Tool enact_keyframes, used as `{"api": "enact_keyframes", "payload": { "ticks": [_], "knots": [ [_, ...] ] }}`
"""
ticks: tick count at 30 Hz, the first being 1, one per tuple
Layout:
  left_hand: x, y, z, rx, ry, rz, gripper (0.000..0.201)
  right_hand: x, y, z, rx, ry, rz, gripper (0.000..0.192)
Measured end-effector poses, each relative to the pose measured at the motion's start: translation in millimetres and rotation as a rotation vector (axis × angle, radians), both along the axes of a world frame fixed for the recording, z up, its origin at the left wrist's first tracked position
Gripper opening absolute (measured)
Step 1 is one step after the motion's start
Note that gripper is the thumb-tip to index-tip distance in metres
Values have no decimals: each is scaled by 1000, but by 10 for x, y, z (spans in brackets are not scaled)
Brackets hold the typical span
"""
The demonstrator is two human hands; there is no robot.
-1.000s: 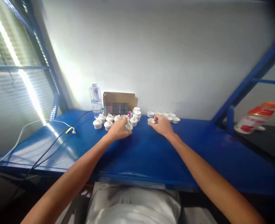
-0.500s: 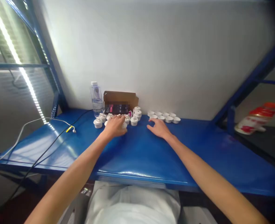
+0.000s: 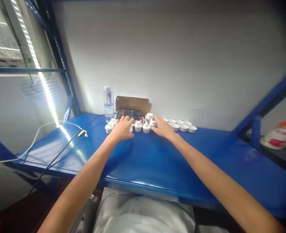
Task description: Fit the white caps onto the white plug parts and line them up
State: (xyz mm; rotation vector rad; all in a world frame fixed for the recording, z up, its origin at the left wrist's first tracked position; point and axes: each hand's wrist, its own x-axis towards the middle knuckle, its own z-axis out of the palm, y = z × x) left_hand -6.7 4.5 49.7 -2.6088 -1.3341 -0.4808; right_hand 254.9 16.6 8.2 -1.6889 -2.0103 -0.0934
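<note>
On the blue table (image 3: 143,158), several white round pieces with dark-marked tops (image 3: 146,128) stand in a cluster. My left hand (image 3: 122,128) is over this cluster, fingers bent and thumb below; one white round piece (image 3: 131,129) shows between thumb and fingers, partly hidden. At the cluster's right end, my right hand (image 3: 163,127) has its thumb and fingertips closed around another white round piece (image 3: 153,122), beside a stacked one (image 3: 149,116). Right of that hand sit rows of shallow white cups (image 3: 183,127), some hidden behind it.
Behind the cluster are a phone (image 3: 128,114), an open cardboard box (image 3: 133,102) and a clear water bottle (image 3: 109,105). A white cable (image 3: 36,137) and a black cable (image 3: 65,148) cross the table's left side. A red-and-white container (image 3: 281,134) stands far right.
My right hand has moved left from the shallow cups to the round pieces and closed on one. My left hand has shifted slightly left over the cluster. The camera view has turned a little.
</note>
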Motion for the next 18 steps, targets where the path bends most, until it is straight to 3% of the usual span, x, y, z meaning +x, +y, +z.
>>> {"api": "enact_keyframes", "payload": {
  "ticks": [4,8,11,14,16,18],
  "knots": [
    [176,-147,-9,-9,-152,-237,37,61,-290,-4,33,151,-118,31],
    [394,-331,-105,-215,-221,-496,47,-20,-497,-33,-230,582,61,42],
    [469,-407,-175,-340,-292,-474,55,-187,-539,-36,-391,881,165,52],
    [479,-420,-191,-350,-388,-420,53,-324,-554,-22,-488,1067,174,54],
    [488,-406,-181,-324,-500,-374,50,-372,-576,7,-484,1181,207,53],
    [514,-381,-166,-314,-682,-295,43,-387,-609,59,-356,1218,287,49]
  ]
}}
